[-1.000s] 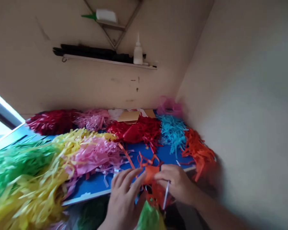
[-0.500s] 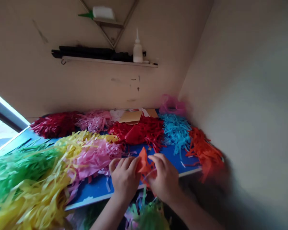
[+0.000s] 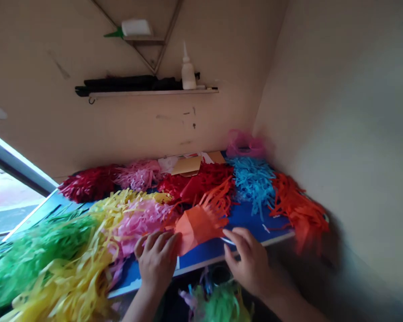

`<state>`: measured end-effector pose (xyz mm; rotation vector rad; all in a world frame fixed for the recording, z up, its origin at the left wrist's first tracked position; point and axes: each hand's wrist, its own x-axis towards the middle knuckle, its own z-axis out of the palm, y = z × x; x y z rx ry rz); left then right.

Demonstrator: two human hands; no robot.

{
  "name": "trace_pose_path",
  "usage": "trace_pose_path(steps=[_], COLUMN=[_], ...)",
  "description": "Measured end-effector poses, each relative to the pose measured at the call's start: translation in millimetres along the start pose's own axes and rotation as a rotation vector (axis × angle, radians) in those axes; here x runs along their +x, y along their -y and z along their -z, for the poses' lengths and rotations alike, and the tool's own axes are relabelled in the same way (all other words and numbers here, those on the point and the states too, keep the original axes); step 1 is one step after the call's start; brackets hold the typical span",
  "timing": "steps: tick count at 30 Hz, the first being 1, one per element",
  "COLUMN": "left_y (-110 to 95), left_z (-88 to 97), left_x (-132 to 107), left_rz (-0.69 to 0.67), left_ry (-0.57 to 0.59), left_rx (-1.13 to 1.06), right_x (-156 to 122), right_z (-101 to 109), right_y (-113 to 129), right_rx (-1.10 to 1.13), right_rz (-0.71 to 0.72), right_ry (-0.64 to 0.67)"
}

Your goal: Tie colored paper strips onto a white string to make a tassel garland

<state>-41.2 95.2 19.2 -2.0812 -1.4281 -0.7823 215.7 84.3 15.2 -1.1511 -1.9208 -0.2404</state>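
In the head view, an orange fringed paper piece now lies spread on the blue worktop, its strips fanning toward 1 o'clock; half a second ago it was bunched between both hands. The left hand sits at the piece's 8 o'clock edge, its close-set fingers resting against the paper rather than pinching it. The right hand has moved away to 4 o'clock, its fingers parted and curled, holding nothing that shows, just beside the paper.

From the orange piece, a pink tassel lies at 9 o'clock, with yellow and green tassels beyond it. A red tassel lies at 12 o'clock, a blue one at 2, and an orange-red one at 3. A glue bottle stands on a wall shelf.
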Motion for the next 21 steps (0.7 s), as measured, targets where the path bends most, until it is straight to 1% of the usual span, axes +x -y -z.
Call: trace_pose_path(steps=[2, 4, 5, 7, 9, 11, 14, 16, 17, 18, 20, 21], left_y=[-7.5, -16.4, -21.0, -28.1, -29.0, -22.4, -9.0, -10.2, -16.6, -27.2, -58.6, -77.2], left_z=[-8.1, -11.5, -12.4, -14.9, -18.4, -20.4, -16.3, -10.8, -8.8, -7.8, -8.8, -10.0], left_x=[-5.8, -3.9, -1.6, 2.9, 4.9, 3.5, -2.0, -3.2, -1.6, 1.8, 12.9, 19.7], left_rz=[0.039, 0.076, 0.085, 0.09, 0.091, 0.102, 0.167, 0.178, 0.134, 0.074, -0.131, -0.258], left_ry=[0.066, 0.113, 0.125, 0.127, 0.108, 0.105, 0.143, 0.149, 0.146, 0.151, 0.18, 0.197], left_rx=[-0.041, -0.103, -0.139, -0.197, -0.201, -0.142, 0.021, 0.066, 0.036, -0.007, -0.155, -0.256], right_x=[-14.0, -13.9, -9.2, 5.3, 18.6, 24.6, 21.4, 17.7, 16.8, 16.7, 18.8, 20.6], right_z=[-7.6, -21.2, -29.4, -44.0, -49.8, -44.9, -27.1, -17.6, -15.1, -14.0, -15.3, -16.6], right_y=[7.2, 9.5, 7.9, 0.2, -11.1, -22.5, -36.4, -42.4, -44.3, -45.3, -45.4, -45.1], right_rx=[0.031, 0.036, 0.027, 0.003, -0.025, -0.081, -0.199, -0.249, -0.258, -0.263, -0.249, -0.231], right_rz=[0.062, 0.117, 0.112, 0.041, -0.007, 0.02, 0.104, 0.11, 0.101, 0.089, 0.049, 0.021], right_ry=[-0.002, 0.038, 0.064, 0.1, 0.107, 0.098, 0.105, 0.141, 0.162, 0.182, 0.226, 0.25])
